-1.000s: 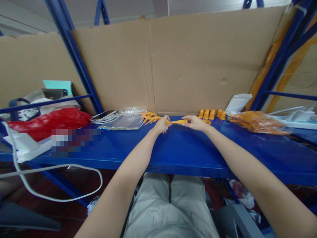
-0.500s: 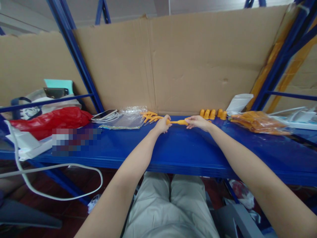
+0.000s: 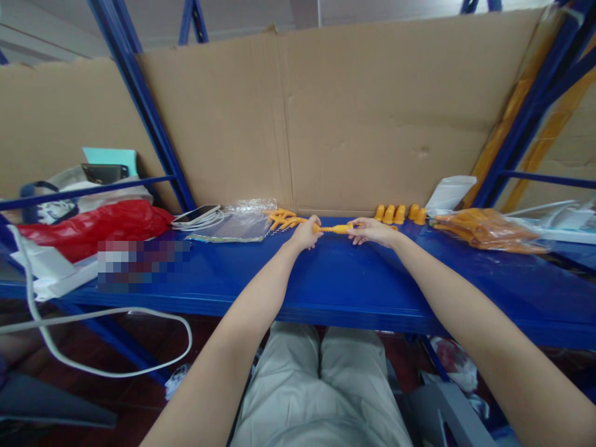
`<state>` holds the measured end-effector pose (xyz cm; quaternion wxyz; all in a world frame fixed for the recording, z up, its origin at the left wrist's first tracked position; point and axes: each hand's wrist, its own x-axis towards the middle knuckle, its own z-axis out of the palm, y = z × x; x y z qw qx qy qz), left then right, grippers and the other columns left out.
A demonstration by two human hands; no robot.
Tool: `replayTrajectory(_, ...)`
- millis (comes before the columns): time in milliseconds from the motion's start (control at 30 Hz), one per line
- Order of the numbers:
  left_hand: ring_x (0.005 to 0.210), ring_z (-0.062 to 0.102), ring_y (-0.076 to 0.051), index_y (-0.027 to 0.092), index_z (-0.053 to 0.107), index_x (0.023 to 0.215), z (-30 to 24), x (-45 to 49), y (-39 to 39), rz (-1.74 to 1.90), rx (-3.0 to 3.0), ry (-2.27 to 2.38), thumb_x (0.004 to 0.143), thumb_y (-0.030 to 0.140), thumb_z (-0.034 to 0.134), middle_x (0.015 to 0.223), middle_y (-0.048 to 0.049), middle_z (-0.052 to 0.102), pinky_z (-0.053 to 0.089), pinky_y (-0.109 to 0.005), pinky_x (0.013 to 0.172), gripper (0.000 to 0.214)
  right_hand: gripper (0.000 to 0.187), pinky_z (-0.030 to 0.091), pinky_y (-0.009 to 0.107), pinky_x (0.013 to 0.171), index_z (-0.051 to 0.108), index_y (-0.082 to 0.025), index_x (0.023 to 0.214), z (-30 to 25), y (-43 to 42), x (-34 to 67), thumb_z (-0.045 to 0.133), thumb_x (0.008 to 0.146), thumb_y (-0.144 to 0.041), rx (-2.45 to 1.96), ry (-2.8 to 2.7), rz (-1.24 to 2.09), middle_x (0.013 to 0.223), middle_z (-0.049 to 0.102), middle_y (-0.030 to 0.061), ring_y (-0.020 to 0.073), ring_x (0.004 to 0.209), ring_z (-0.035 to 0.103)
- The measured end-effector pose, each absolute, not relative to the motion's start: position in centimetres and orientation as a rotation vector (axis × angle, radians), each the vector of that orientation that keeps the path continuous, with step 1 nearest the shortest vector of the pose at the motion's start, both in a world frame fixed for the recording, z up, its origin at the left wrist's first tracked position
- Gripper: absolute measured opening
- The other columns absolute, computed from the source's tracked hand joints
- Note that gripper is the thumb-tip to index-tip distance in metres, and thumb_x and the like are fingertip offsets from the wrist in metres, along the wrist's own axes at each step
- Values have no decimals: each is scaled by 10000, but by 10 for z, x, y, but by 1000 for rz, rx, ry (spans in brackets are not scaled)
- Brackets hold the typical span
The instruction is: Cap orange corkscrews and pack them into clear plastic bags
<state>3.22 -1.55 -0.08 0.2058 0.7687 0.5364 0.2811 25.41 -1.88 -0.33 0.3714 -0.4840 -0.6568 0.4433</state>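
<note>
Between my two hands an orange plastic rod (image 3: 341, 229) with a ribbed, screw-like left part lies level, just above or on the blue shelf. My left hand (image 3: 306, 234) is closed around its left end. At the right end, the thumb and fingers of my right hand (image 3: 371, 232) pinch the thicker part. Fingers cover both ends, so its full shape is hidden. Beside my left hand lies a heap of orange plastic pieces (image 3: 280, 220) with a thin chain near it. Several orange thimble-shaped caps (image 3: 399, 215) stand behind my right hand.
A blue metal shelf (image 3: 347, 279) is the work surface, backed by cardboard (image 3: 372, 118). A clear plastic bag (image 3: 237, 225), a phone (image 3: 198, 215) with white cable and a red bag (image 3: 112, 226) lie left. Bagged orange pieces (image 3: 487, 228) lie right.
My right hand's fingers have shifted slightly on the rod's right end and spread a little. My left hand has stayed in place.
</note>
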Motion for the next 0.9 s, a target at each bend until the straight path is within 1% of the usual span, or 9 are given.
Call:
replayTrajectory(100,376,490,-65,198,430,1037,0,32,-16,785,2136,1496,872,143,546,536,99,436,370,-120,365,209,219,511,197,534,596,-149,983,-4,-18,253,677,816,-265,-1260,-1703,1117,746,697,51,95,547,615)
replayTrajectory(200,384,501,-70,198,429,1033,0,32,-17,789,2133,1493,871,136,543,533,100,433,380,-125,373,207,215,476,186,484,624,-143,889,-2,-20,252,661,828,-346,-1258,-1745,1080,697,694,53,91,511,590)
replayTrajectory(333,396,515,-79,197,432,1032,1,32,-17,780,2138,1500,868,145,550,541,94,446,399,-139,385,209,321,416,186,418,624,-142,764,1,-24,249,587,864,-444,-1293,-1772,1043,607,670,63,88,449,542)
replayTrajectory(500,396,511,-77,204,433,1041,0,32,-17,777,2138,1498,870,155,548,544,93,453,412,-147,398,212,400,370,200,377,627,-144,790,2,-24,249,506,889,-512,-1352,-1794,1008,597,671,75,86,396,486)
replayTrajectory(600,398,510,-72,204,434,1034,0,33,-17,785,2133,1494,867,143,545,552,93,457,414,-144,403,209,348,370,187,376,625,-147,891,0,-22,250,528,886,-481,-1340,-1788,1007,751,708,91,85,451,539)
replayTrajectory(667,397,507,-70,203,432,1036,0,33,-17,787,2118,1498,867,137,540,556,92,457,409,-141,397,211,287,391,175,396,605,-168,997,-1,-21,251,626,837,-406,-1290,-1782,1002,867,713,78,86,516,585)
replayTrajectory(700,396,506,-70,203,432,1038,0,33,-16,785,2112,1499,868,136,538,556,93,456,404,-138,392,211,298,404,172,411,596,-175,1024,-2,-21,252,672,804,-361,-1268,-1779,991,884,710,68,85,532,592)
replayTrajectory(800,391,505,-67,202,435,1041,-1,32,-15,787,2104,1485,867,137,541,547,96,453,392,-129,383,215,280,424,178,442,616,-157,978,-4,-18,252,717,756,-294,-1236,-1797,940,800,700,46,76,503,562)
replayTrajectory(900,384,504,-65,200,441,1033,-2,31,-14,792,2105,1469,862,137,552,521,102,449,396,-126,392,213,209,420,190,454,655,-144,875,-4,-16,253,685,778,-327,-1213,-1860,905,733,691,38,73,477,534)
